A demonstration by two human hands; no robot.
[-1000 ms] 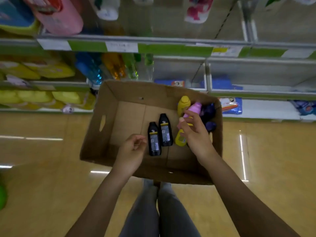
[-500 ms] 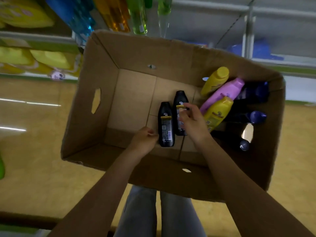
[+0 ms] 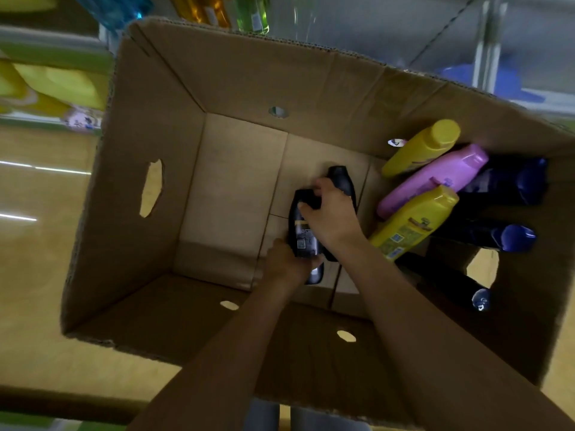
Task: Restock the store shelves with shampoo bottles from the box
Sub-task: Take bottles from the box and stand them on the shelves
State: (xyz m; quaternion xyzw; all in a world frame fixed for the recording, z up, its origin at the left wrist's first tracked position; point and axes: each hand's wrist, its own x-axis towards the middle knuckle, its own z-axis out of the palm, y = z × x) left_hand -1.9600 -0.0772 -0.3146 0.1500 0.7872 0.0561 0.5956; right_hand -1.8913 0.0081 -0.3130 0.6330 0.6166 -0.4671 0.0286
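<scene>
An open cardboard box (image 3: 149,126) fills the view. Two black shampoo bottles lie side by side on its floor. My left hand (image 3: 287,264) grips the lower end of the left black bottle (image 3: 302,234). My right hand (image 3: 331,217) lies over both, fingers curled on the top of the left bottle and covering most of the right black bottle (image 3: 340,178). Against the right wall lean two yellow bottles (image 3: 413,223), a pink bottle (image 3: 435,178) and several dark blue bottles (image 3: 497,236).
Store shelves stand beyond the box: yellow packs (image 3: 59,82) at the left, blue, orange and green bottles (image 3: 252,14) at the top, grey shelving with blue packs (image 3: 485,79) at the right. Tan floor (image 3: 34,259) surrounds the box.
The camera has closed in on the box. My right hand moved left from the pink and yellow bottles onto the black ones. My left hand closed on the left black bottle's lower end.
</scene>
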